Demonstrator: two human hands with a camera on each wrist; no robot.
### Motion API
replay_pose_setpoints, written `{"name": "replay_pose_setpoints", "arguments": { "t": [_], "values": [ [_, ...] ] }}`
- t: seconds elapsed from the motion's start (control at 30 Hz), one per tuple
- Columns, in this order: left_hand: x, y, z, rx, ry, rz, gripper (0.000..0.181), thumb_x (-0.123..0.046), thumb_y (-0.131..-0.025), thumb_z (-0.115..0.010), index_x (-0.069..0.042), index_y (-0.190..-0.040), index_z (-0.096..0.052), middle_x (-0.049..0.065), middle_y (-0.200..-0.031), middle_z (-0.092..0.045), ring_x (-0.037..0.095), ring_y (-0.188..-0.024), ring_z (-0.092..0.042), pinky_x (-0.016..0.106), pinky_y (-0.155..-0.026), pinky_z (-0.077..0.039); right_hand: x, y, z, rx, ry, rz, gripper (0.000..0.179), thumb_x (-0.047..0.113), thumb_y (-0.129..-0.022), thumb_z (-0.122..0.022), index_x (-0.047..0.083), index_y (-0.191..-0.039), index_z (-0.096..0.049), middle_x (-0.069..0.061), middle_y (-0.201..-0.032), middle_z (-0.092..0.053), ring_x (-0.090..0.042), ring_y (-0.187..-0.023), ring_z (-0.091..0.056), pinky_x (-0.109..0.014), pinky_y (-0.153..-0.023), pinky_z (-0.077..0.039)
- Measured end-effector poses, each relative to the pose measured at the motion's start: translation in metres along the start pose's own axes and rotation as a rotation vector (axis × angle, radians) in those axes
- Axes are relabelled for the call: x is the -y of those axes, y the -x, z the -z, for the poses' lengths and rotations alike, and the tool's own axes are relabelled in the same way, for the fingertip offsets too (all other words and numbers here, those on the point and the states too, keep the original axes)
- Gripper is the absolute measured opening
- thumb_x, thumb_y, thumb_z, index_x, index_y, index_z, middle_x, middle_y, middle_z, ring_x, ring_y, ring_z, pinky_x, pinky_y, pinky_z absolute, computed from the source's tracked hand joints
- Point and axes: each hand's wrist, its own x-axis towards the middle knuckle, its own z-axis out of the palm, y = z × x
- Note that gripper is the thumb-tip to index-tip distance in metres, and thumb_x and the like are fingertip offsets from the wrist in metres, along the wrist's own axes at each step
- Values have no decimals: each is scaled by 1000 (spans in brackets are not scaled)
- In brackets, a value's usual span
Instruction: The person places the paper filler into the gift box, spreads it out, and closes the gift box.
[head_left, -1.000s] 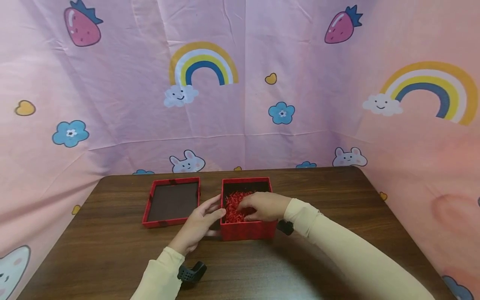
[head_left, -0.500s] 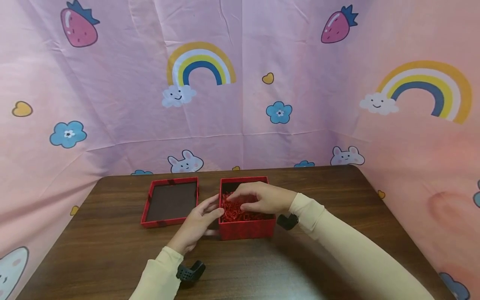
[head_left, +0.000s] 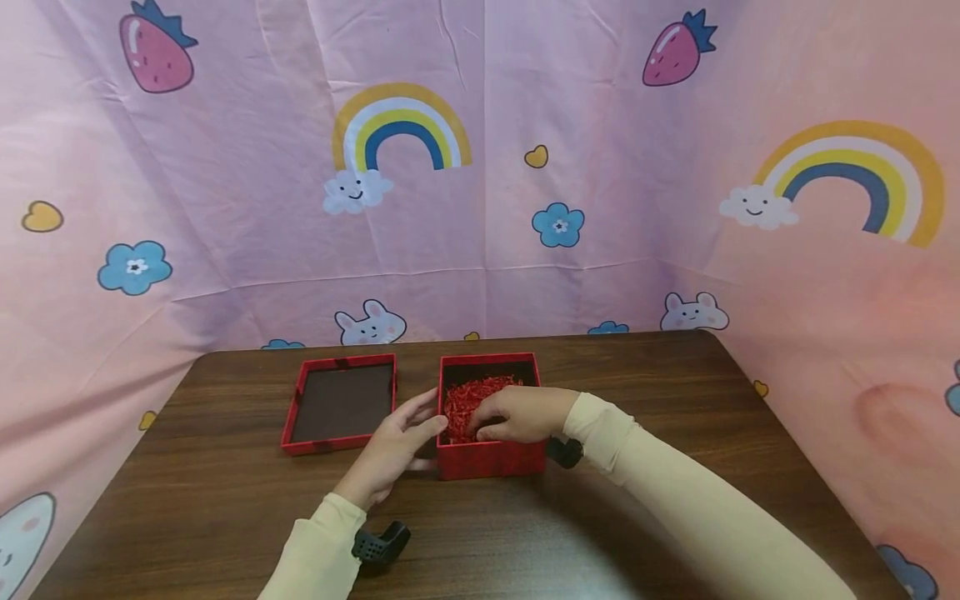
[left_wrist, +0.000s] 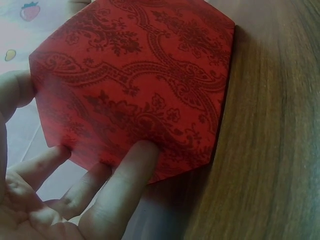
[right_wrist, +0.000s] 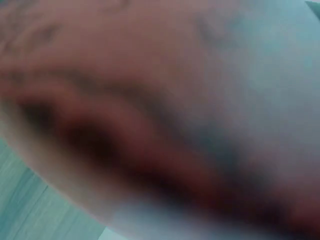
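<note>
A red patterned box (head_left: 491, 460) stands uncovered on the table, with red shredded paper (head_left: 463, 405) heaped inside. My left hand (head_left: 390, 450) steadies the box's left side, fingers fairly straight and thumb near the front left corner of the rim. In the left wrist view, its fingertips touch the red paisley wall (left_wrist: 150, 90). Over the right part of the box, my right hand (head_left: 528, 412) reaches in with bent fingers among the shreds. Its fingertips are buried, so their hold on the paper is hidden. The right wrist view is a close, blurred reddish surface.
A shallow red lid (head_left: 345, 406) with a dark inside lies to the left of the box, inside facing up. Both stand on a dark wooden table (head_left: 225, 500). A pink and lilac printed cloth (head_left: 450, 250) hangs behind and beside it.
My right hand lifts with fingers spread over the box half a second ago, then lowers back into the shredded paper. The shreds now sit higher at the back. My left hand stays put.
</note>
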Motion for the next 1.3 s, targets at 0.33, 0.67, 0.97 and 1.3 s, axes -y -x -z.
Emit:
{"name": "replay_pose_setpoints", "arguments": {
  "t": [0.33,0.67,0.97,1.3],
  "values": [
    [0,0,0,-2,-15,9,65,-32,-100,-70,-22,-158,-42,20,-156,-45,41,-137,-51,53,-83,-62,-3,29,16,-194,-129,88,30,27,-107,-59,17,-132,-70,8,-130,-68,-7,-125,-59,-35,-110,-48],
    [-1,1,2,-3,-38,-6,68,-33,-100,-70,-18,-159,-40,23,-155,-44,41,-136,-52,52,-82,-62,-34,77,17,-460,-238,-101,37,26,-103,-66,19,-140,-62,-2,-138,-62,-28,-128,-58,-52,-107,-50],
    [1,1,2,0,-27,5,66,-32,-100,-71,-20,-158,-42,20,-154,-46,39,-134,-55,52,-82,-62,-66,93,-19,-519,-483,-241,57,38,-102,-65,19,-153,-47,-13,-153,-52,-33,-136,-55,-57,-106,-49],
    [2,-1,3,14,-33,1,67,-32,-100,-71,-19,-159,-40,20,-155,-46,40,-134,-55,52,-82,-62,-71,79,-51,-647,-814,-228,55,31,-104,-64,14,-152,-47,-14,-152,-51,-38,-141,-48,-59,-115,-40]
  ]
}}
